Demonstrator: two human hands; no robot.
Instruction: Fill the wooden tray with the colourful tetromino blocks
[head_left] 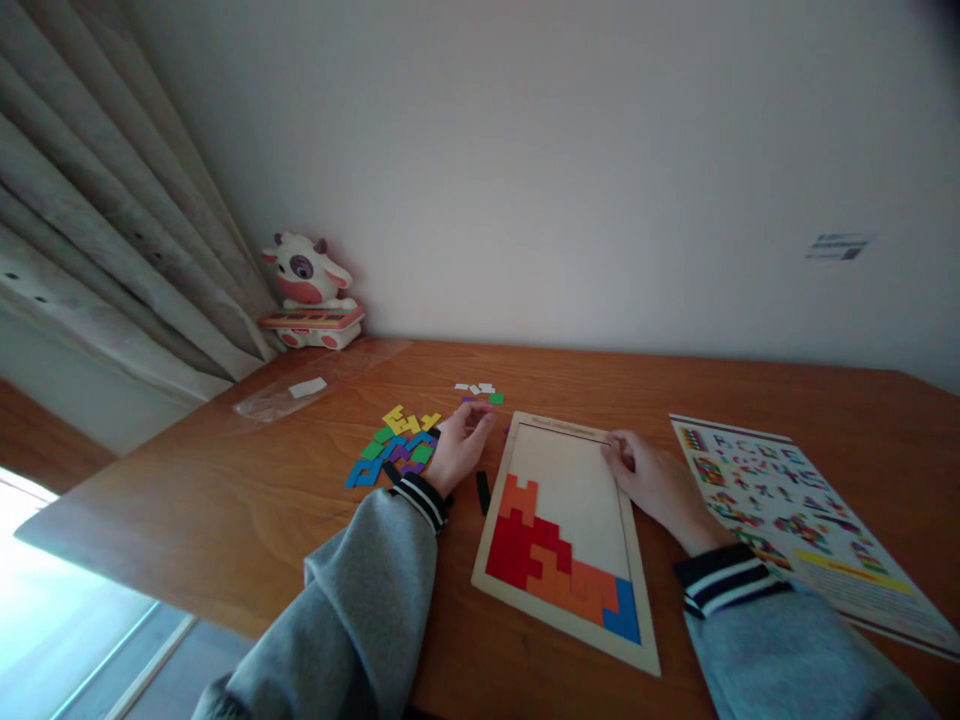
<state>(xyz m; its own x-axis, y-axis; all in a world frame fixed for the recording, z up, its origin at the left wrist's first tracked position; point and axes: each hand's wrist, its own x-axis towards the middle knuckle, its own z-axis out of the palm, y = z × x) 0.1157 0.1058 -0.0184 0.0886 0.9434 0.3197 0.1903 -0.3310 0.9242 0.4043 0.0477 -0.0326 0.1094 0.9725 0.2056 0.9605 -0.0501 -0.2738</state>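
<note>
A wooden puzzle board [566, 628] lies on the table, its lower part filled with red pieces [514, 548], orange pieces [585, 585] and a blue piece [624, 615]. The upper part of its tray is bare. My right hand [652, 480] holds the board's right edge near the top corner, fingers bent over the frame. Left of the board, my left hand [461, 445] hovers by the loose pieces, thumb and fingers slightly apart, with nothing visible in them. A green piece [496, 398] lies just beyond its fingertips. Yellow pieces [405, 420] and blue pieces [367, 472] are heaped at its left.
A black piece [483, 493] lies between my left wrist and the board. White pieces [475, 388] sit farther back. A printed pattern sheet [810, 520] is at the right. A clear plastic bag [270, 400] and a cow toy [311, 290] stand at the back left.
</note>
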